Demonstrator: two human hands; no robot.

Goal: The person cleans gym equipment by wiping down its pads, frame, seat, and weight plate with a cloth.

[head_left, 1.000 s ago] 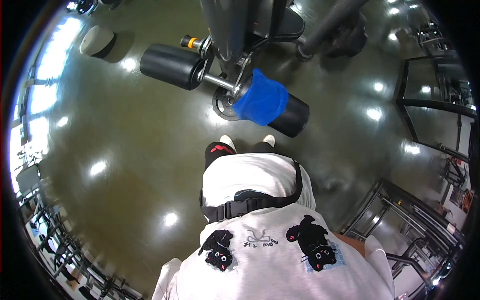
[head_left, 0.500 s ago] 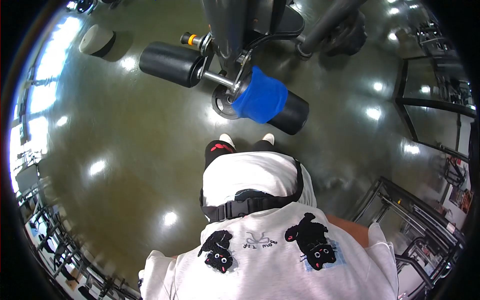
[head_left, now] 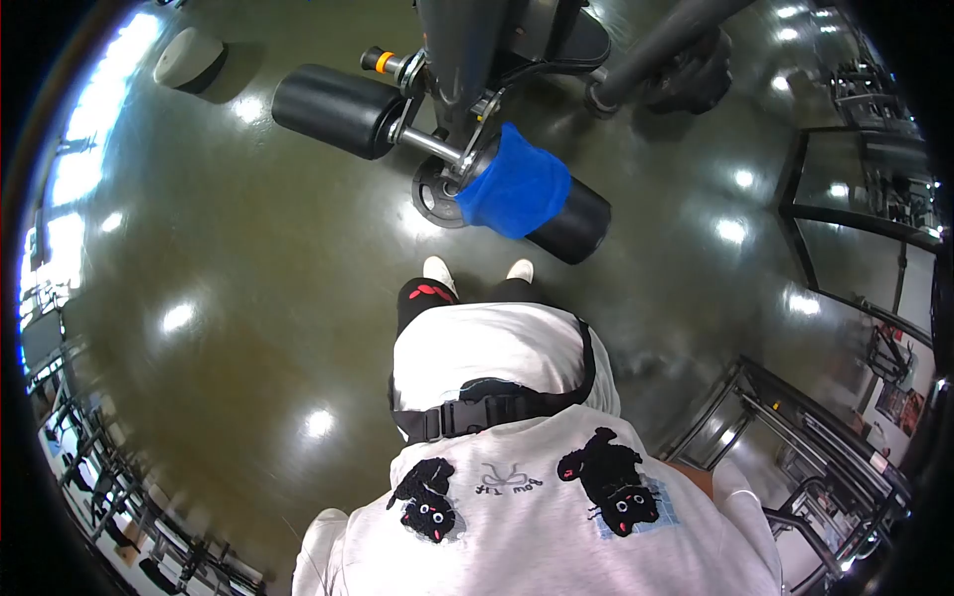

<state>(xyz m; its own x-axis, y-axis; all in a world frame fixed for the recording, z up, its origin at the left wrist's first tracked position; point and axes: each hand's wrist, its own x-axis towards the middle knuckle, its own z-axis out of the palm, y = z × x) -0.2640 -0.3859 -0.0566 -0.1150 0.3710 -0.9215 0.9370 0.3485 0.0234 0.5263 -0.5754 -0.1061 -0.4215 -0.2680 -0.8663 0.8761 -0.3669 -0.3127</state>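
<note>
Neither of my hands shows in the head view; only a bit of bare right arm appears beside the sleeve. In front of my feet is a gym machine with two black padded rollers. A blue cloth [head_left: 517, 184] is draped over the inner part of the right roller [head_left: 576, 226]. The left roller [head_left: 336, 111] is uncovered, and a metal bar [head_left: 429, 144] joins the two. Behind the bar sits a round weight plate [head_left: 437, 194]. A black buckled strap [head_left: 477, 413] crosses my white shirt.
A white and black round object [head_left: 189, 58] stands on the floor at the upper left. A dark machine frame [head_left: 785, 407] is at the lower right. More gym equipment lines the left edge, and dark-framed mirrors or panels [head_left: 855, 219] are at the right.
The view has shifted slightly, so the machine and my feet appear a little further left. The sleeves have moved a little. The blue cloth stays on the roller.
</note>
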